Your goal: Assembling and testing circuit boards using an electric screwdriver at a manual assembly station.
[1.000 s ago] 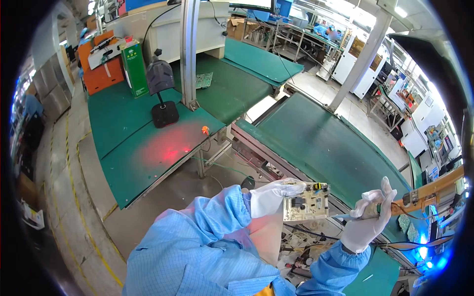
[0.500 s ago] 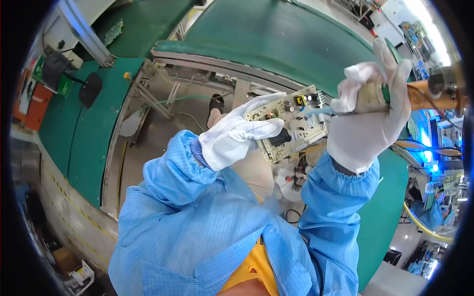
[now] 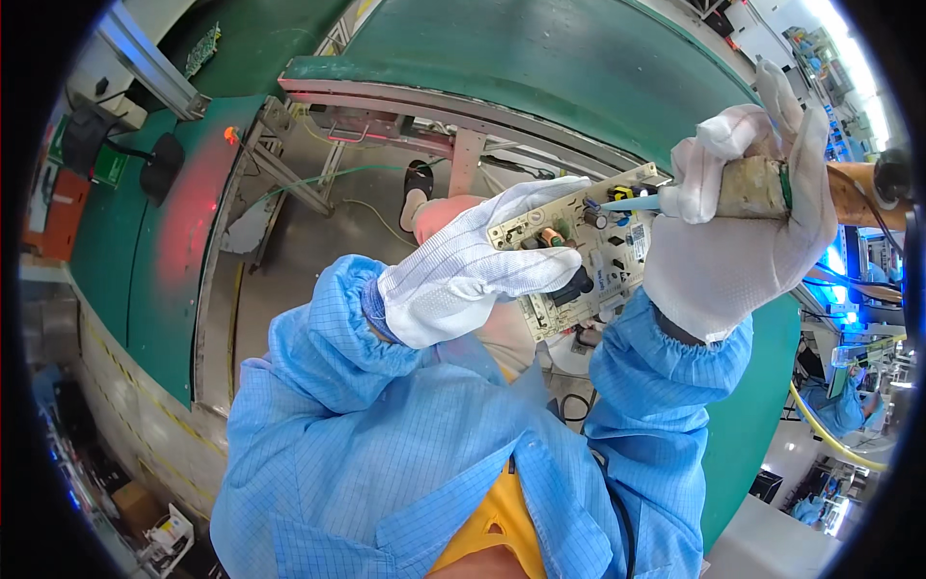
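Note:
In my left hand (image 3: 473,265), gloved in white, is a cream circuit board (image 3: 603,280), tilted, its edge between thumb and fingers. Black, yellow and copper-coloured parts stand up from its face. My right hand (image 3: 738,232), also gloved, is closed round a tool with a worn beige body (image 3: 752,188) and a pale blue tapered tip (image 3: 632,204). That tip lies over the board's upper part, close to a small dark cylindrical component (image 3: 595,219); whether they touch I cannot tell. An orange-brown cylinder (image 3: 858,198) is beyond the beige body; whether they are joined is unclear.
Ahead runs a green-topped bench (image 3: 521,72) with a metal edge. Another green worktop (image 3: 154,261) stands at left, with a dark lamp-like object (image 3: 162,166) over it. A green surface (image 3: 752,405) is on my right, near a yellow hose (image 3: 830,434).
Both hands and the board have shifted slightly right in the picture. The blue tip reaches farther over the board's components. Red light now shows on the left worktop.

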Demonstrator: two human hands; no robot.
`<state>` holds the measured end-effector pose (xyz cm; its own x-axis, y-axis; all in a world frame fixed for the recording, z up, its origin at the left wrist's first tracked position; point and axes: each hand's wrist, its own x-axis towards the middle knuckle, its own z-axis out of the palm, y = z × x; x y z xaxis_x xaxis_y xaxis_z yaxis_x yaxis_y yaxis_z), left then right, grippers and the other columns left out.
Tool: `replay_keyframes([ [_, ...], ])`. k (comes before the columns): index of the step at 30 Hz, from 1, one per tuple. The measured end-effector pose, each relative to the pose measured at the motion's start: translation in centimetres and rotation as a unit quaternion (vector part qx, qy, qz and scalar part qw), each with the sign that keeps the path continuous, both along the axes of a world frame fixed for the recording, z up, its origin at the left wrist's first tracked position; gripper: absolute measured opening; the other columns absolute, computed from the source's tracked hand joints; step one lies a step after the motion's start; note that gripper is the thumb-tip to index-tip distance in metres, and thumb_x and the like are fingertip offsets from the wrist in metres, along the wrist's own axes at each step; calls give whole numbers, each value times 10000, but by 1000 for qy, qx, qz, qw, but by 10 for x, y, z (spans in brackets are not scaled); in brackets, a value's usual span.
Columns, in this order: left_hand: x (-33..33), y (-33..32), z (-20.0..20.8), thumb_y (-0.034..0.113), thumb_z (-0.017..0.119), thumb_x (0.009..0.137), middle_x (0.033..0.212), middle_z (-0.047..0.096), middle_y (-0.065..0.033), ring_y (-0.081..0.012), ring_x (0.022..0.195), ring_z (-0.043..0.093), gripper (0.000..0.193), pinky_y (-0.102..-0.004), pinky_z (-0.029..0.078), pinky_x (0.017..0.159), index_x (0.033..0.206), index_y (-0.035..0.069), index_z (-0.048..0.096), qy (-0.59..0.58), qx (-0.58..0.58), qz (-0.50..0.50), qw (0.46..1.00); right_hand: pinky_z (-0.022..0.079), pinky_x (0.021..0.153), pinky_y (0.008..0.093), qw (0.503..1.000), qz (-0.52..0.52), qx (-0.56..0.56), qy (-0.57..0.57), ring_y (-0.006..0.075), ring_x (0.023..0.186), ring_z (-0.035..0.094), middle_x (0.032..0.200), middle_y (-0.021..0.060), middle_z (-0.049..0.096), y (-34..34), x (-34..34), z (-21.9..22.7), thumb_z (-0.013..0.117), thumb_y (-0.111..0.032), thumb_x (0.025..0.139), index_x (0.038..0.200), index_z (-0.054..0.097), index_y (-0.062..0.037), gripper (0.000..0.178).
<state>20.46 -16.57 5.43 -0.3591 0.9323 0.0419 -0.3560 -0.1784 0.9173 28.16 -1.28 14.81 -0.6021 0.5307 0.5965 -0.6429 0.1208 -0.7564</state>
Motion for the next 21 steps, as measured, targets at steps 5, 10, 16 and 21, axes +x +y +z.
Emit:
replay_keyframes([
  [5,-12,0,-29,152,637,923,1338,483,-109,-168,1217,500,569,-285,448,995,1421,29,391,278,120,58,951,386,434,236,997,-39,54,-27,122,435,482,792,134,636,1,-3,-2,391,-294,1020,1135,614,56,431],
  [10,0,-4,-7,169,642,924,1334,493,-111,-156,1216,497,568,-289,451,991,1418,35,396,164,39,35,985,398,449,240,994,26,71,-76,127,429,492,838,137,648,18,16,2,410,-308,1005,1113,628,26,413],
  [16,-3,-2,-10,181,653,914,1326,505,-103,-156,1205,503,565,-294,442,996,1399,16,415,-43,-5,-3,999,411,460,245,994,3,29,104,136,433,511,821,139,659,11,-13,-20,436,-360,992,1100,621,33,447],
  [21,-6,-5,-23,183,662,904,1300,531,-86,-158,1178,519,558,-291,435,993,1380,-1,435,-56,28,11,998,409,429,241,997,10,20,74,140,445,535,786,139,655,19,-7,-16,426,-385,994,1093,615,44,479],
])
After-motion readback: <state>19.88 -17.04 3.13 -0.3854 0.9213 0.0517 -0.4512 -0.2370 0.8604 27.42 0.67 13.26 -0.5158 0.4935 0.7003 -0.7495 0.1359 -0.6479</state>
